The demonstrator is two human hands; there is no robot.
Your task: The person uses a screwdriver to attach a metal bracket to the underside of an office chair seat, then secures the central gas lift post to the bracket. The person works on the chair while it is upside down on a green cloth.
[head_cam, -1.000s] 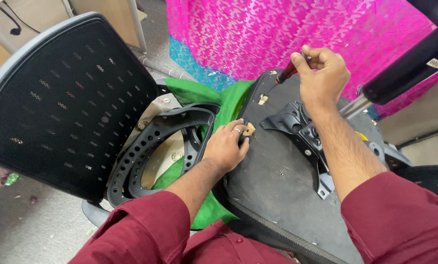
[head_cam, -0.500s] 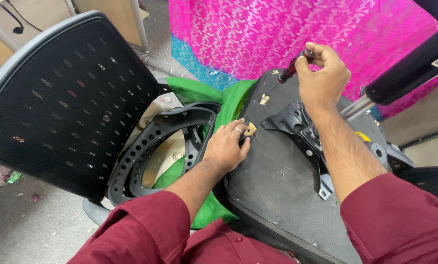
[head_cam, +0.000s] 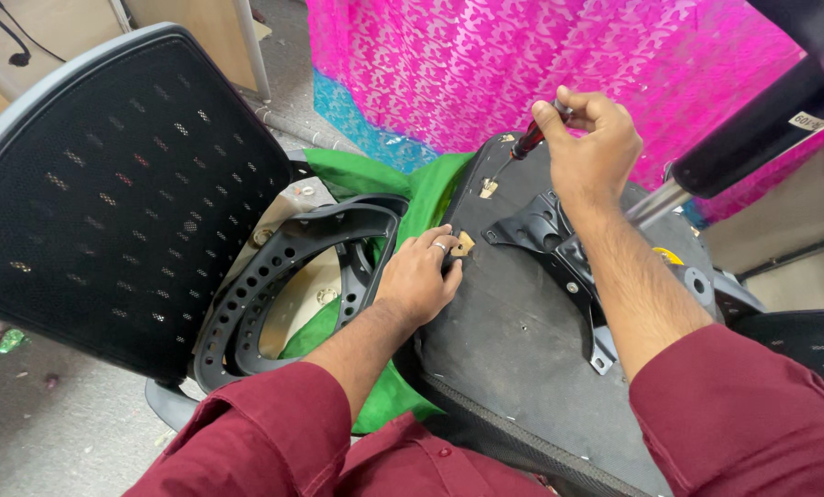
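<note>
since the earlier frames little differs: the right hand point(head_cam: 591, 138) has kept its place at the top of the seat underside point(head_cam: 522, 340) with the screwdriver point(head_cam: 520, 152) tilted a touch more steeply, and the left hand point(head_cam: 421, 276) stays pressed where it was.

the mesh chair back point(head_cam: 108, 184) is the largest thing, a broad curved panel of black woven net in a grey plastic rim, standing at the left. behind everything hangs a pink patterned cloth point(head_cam: 485, 64), lacy in texture. the seat underside is a flat, matte black board, dusty, lying tilted across the person's lap. bolted on it is a black metal bracket point(head_cam: 559, 248) with angular arms and round holes. left of the seat lies a curved black plastic frame point(head_cam: 274, 276) pierced with rows of round holes, resting on crumpled green cloth point(head_cam: 384, 184).

the right hand's fingers point(head_cam: 550, 115) are curled tight around the dark red handle of the screwdriver; its thin shaft slants down-left to a small brass-coloured fitting point(head_cam: 488, 188) on the seat's upper edge. the left hand's fingers point(head_cam: 439, 244) lie narrow and flat on the board, their tips touching a second small tan fitting point(head_cam: 463, 244), holding nothing.
</note>
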